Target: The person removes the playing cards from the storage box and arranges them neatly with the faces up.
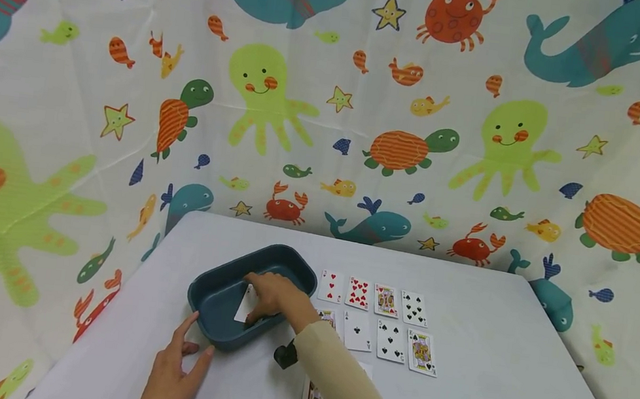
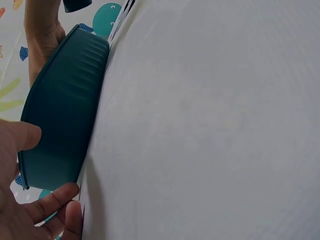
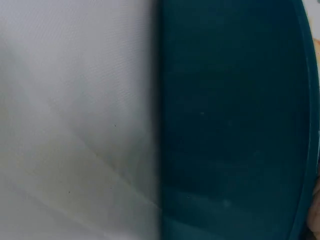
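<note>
A dark teal oblong tub (image 1: 209, 286) stands on the white-covered table. My right hand (image 1: 269, 294) reaches down into it over the front rim, thumb and fingers pinching a white playing card (image 1: 245, 306). The hand covers much of that card. My left hand (image 1: 177, 367) is at the tub's near left corner, its fingers loosely spread and the fingertips touching the outer wall. In the left wrist view its thumb (image 2: 30, 136) lies against the tub's side (image 2: 65, 110). The right wrist view shows mostly the tub's outer wall (image 3: 235, 120) at close range.
Face-up playing cards lie in rows right of the tub, among them an ace of clubs (image 1: 358, 331) and a heart card (image 1: 358, 293). A face card (image 1: 314, 395) nearer me is partly covered by my right sleeve (image 1: 347, 380). A sea-animal curtain (image 1: 310, 185) hangs behind the table.
</note>
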`<control>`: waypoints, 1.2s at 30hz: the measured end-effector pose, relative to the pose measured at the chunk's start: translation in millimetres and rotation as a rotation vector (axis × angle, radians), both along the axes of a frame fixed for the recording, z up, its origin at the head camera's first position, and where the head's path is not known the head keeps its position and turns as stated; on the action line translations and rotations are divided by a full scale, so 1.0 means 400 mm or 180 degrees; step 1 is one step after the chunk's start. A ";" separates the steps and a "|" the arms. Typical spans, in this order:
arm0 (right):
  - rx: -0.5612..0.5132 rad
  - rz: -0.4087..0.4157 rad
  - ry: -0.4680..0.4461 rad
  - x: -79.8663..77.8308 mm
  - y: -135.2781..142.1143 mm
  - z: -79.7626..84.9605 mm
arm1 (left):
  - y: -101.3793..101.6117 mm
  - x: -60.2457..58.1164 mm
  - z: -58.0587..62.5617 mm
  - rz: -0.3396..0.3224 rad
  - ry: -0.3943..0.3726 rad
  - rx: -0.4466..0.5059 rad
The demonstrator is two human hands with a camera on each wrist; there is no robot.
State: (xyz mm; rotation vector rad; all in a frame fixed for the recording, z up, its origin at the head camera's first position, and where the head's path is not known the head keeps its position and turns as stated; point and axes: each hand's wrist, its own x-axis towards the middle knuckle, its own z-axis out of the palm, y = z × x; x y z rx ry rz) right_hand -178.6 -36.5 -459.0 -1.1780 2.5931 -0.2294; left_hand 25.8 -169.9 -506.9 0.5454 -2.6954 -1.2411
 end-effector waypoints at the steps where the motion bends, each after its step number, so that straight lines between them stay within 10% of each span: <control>1: 0.0023 0.0010 0.0037 -0.001 0.000 -0.001 | 0.000 0.000 0.000 0.0000 0.0018 -0.0005; 36: -0.0283 -0.0268 -0.0090 -0.010 0.016 -0.019 | 0.003 -0.002 0.002 0.0024 -0.0168 0.0067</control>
